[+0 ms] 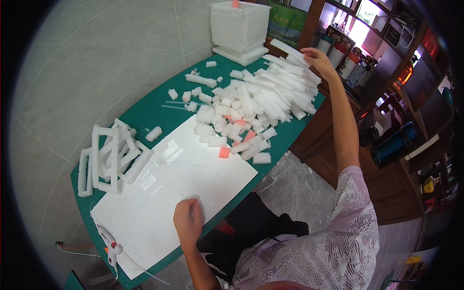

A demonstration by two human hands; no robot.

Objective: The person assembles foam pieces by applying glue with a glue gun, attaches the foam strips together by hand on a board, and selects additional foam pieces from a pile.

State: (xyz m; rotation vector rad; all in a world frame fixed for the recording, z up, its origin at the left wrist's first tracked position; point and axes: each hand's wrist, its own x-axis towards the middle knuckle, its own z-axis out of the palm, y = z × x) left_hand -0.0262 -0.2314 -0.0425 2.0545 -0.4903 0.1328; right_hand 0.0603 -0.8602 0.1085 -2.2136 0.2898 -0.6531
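My right hand [316,60] reaches to the far right and pinches the end of a long white foam strip [286,48], which lies tilted above a heap of similar strips [278,92]. My left hand [187,220] rests on the white board [159,212] near its front edge, its fingers curled in with nothing visible in them. Short white foam blocks [217,141] and a few pink pieces [224,153] lie between the strips and the board. Open rectangular foam frames [115,159] are stacked at the left.
A white glue gun [113,247] with a glue stick in it lies on the board's left corner. A white foam box [239,26] stands at the green table's [154,99] far end. Wooden shelves [357,92] with bottles are close to my right arm.
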